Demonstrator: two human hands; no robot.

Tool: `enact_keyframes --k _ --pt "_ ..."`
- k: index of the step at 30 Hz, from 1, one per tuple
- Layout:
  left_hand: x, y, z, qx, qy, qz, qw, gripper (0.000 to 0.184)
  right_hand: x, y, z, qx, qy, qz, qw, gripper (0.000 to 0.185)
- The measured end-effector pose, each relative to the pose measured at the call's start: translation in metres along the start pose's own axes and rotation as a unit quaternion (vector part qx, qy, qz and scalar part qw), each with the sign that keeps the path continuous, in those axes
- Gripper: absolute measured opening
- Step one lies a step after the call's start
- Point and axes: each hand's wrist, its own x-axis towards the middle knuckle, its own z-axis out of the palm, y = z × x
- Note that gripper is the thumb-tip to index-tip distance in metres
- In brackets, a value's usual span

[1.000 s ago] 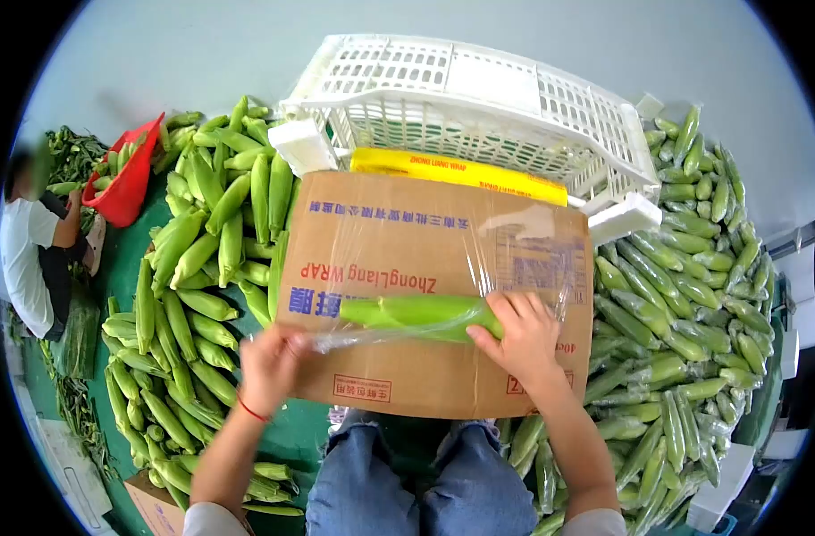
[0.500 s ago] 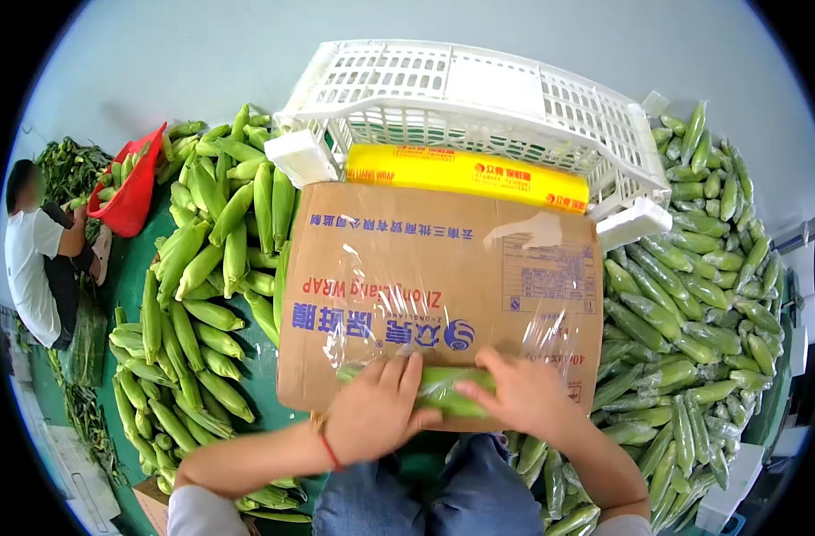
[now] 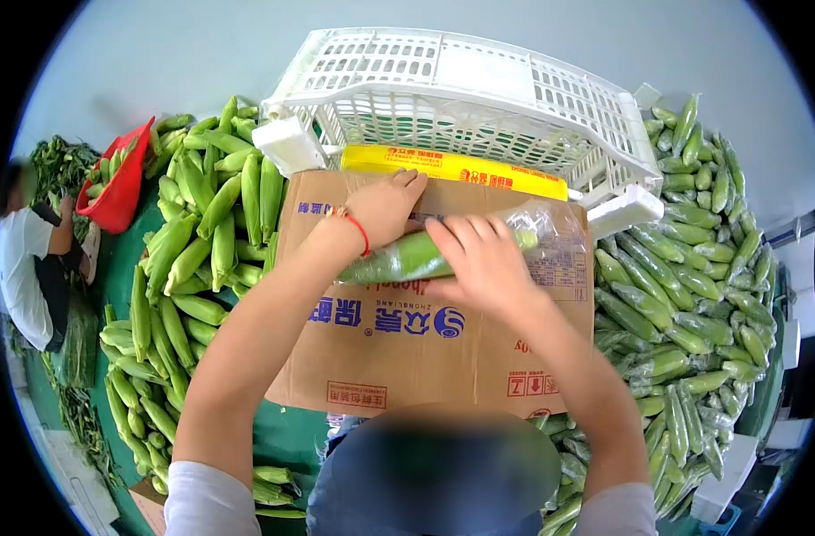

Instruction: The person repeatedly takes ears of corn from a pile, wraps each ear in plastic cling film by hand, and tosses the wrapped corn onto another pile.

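Note:
A green husked ear of corn (image 3: pixel 407 258), partly covered in clear plastic film, lies across the upper part of a flattened cardboard panel (image 3: pixel 407 366). My right hand (image 3: pixel 481 259) curls over the corn from the right, thumb on the near side. My left hand (image 3: pixel 385 210) lies flat just beyond the corn, fingers stretched towards the yellow roll of cling film (image 3: pixel 461 170) at the panel's far edge. Whether the left fingertips pinch any film cannot be seen. Loose film bunches around the corn's right end.
A white plastic crate (image 3: pixel 461 80) stands on its side behind the roll. Unwrapped corn (image 3: pixel 193 223) is heaped at left, film-wrapped corn (image 3: pixel 684 295) at right. Further left, a person (image 3: pixel 32 259) sits by a red basket (image 3: pixel 120 183) holding corn.
Both hands and the corn have moved away from the panel's near edge towards the film roll. My left hand has come off the corn and reached forward; film now bunches at the corn's right end.

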Motion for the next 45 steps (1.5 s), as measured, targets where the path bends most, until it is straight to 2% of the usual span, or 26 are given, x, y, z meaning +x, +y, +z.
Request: enact_keyframes --k 4,7,9,11,14,17,19,20,21,22,23,26,28,29,30,32,33,35,36,38,40,41,42,43,44,45 --pt "0.021 0.001 -0.018 0.037 -0.165 -0.011 0.986 0.066 0.026 0.0 -0.004 0.0 -0.123 -0.009 0.992 0.061" --pt "0.014 0.004 -0.018 0.026 -0.154 0.005 0.988 0.065 -0.009 -0.023 -0.012 0.096 -0.141 -0.034 0.985 0.059" --pt "0.009 -0.003 -0.009 0.008 -0.102 0.029 0.994 0.065 -0.037 -0.046 -0.024 0.133 -0.226 -0.028 0.964 0.06" --pt "0.004 -0.008 -0.004 -0.007 -0.056 0.043 0.997 0.062 -0.055 -0.064 -0.049 0.184 -0.372 -0.049 0.909 0.067" --pt "-0.006 -0.009 -0.003 -0.069 0.021 0.046 0.996 0.053 -0.08 -0.066 -0.067 0.284 -0.487 0.021 0.826 0.078" --pt "-0.049 0.035 -0.01 -0.219 0.195 -0.011 0.956 0.033 -0.14 -0.051 -0.033 0.55 -0.292 0.251 0.741 0.072" --pt "-0.095 0.081 -0.017 -0.302 0.186 0.052 0.934 0.036 -0.14 -0.05 -0.036 0.685 -0.275 0.367 0.566 0.061" --pt "-0.108 0.095 -0.012 -0.269 0.187 0.16 0.931 0.039 -0.141 -0.047 -0.03 0.751 -0.278 0.389 0.454 0.059" --pt "-0.115 0.11 -0.016 -0.251 0.118 0.182 0.943 0.039 -0.141 -0.044 -0.025 0.804 -0.279 0.404 0.335 0.057" --pt "-0.115 0.109 -0.012 -0.25 0.198 0.165 0.933 0.041 -0.123 -0.057 -0.043 0.818 -0.276 0.369 0.345 0.055" --pt "-0.113 0.108 -0.008 -0.246 0.277 0.15 0.917 0.045 -0.121 -0.067 -0.035 0.875 -0.27 0.34 0.212 0.059" --pt "-0.089 0.119 -0.016 -0.558 0.372 0.013 0.742 0.062 -0.088 -0.097 -0.01 0.975 -0.206 0.017 -0.078 0.077" --pt "-0.077 0.137 -0.044 -0.777 0.323 -0.019 0.54 0.073 -0.061 -0.123 0.023 0.922 -0.186 -0.257 -0.221 0.083" --pt "-0.074 0.142 -0.055 -0.87 0.259 -0.019 0.418 0.078 -0.06 -0.123 0.025 0.921 -0.191 -0.263 -0.213 0.083" --pt "-0.075 0.128 -0.042 -0.899 0.198 0.046 0.388 0.077 -0.06 -0.122 0.026 0.92 -0.198 -0.266 -0.207 0.083" --pt "-0.083 0.119 -0.03 -0.883 0.209 -0.023 0.419 0.067 -0.073 -0.117 0.016 0.947 -0.206 -0.154 -0.193 0.084" --pt "-0.085 0.117 -0.028 -0.872 0.215 -0.053 0.437 0.063 -0.09 -0.107 0.009 0.974 -0.199 -0.029 -0.107 0.084" --pt "-0.098 0.111 -0.03 -0.766 0.254 -0.184 0.561 0.038 -0.125 -0.094 0.0 0.958 -0.181 0.215 0.061 0.086" --pt "-0.109 0.1 -0.017 -0.719 0.274 -0.215 0.601 0.032 -0.136 -0.088 -0.008 0.898 -0.161 0.249 0.324 0.084" --pt "-0.136 0.081 0.01 -0.61 0.289 -0.245 0.696 0.021 -0.151 -0.072 -0.025 0.702 -0.087 0.277 0.65 0.081" --pt "-0.164 0.074 0.031 -0.483 0.264 -0.232 0.802 0.022 -0.164 -0.059 -0.046 0.55 -0.012 0.274 0.789 0.074" --pt "-0.17 0.083 0.023 -0.575 0.197 -0.292 0.739 0.025 -0.17 -0.052 -0.061 0.471 0.022 0.253 0.845 0.069" --pt "-0.176 0.096 0.007 -0.656 0.126 -0.346 0.659 0.029 -0.173 -0.048 -0.069 0.386 0.054 0.23 0.892 0.063" --pt "-0.181 0.106 -0.002 -0.723 0.054 -0.392 0.566 0.035 -0.169 -0.041 -0.066 0.43 0.182 0.195 0.863 0.057" --pt "-0.188 0.113 0.002 -0.726 -0.012 -0.388 0.567 0.041 -0.161 -0.032 -0.056 0.463 0.308 0.153 0.817 0.051" --pt "-0.192 0.119 0.006 -0.726 -0.078 -0.382 0.566 0.047 -0.159 -0.036 -0.054 0.605 0.374 0.139 0.689 0.042"
